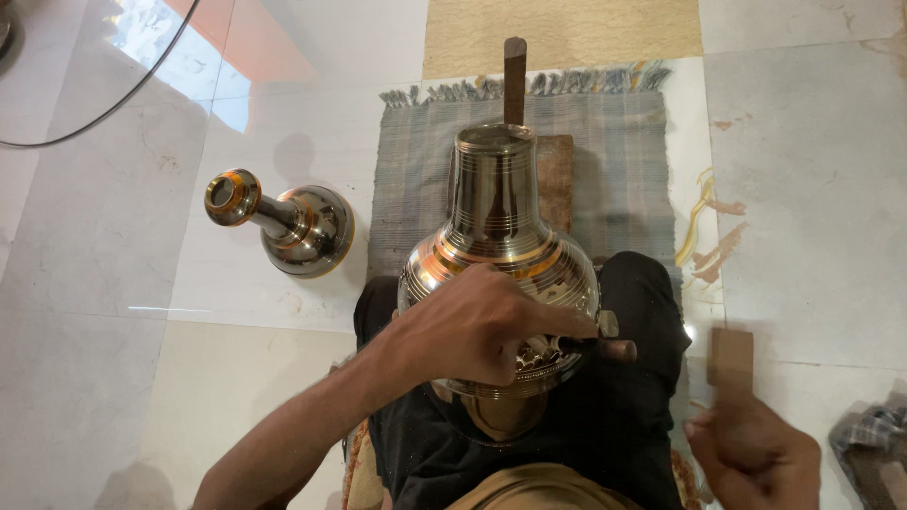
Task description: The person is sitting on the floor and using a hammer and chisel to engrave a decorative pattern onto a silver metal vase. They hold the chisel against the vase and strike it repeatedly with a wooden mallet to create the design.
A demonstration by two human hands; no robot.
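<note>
Lower right of frame: right hand closed around a wooden mallet, blurred, raised clear of the work. Centre: left hand gripping a short punch tool, its tip against the belly of a large brass vessel resting on the person's lap. Beyond, the vessel's neck lies over a wooden block on a grey mat. Upper left: a second, smaller vessel lies on the tiled floor.
</note>
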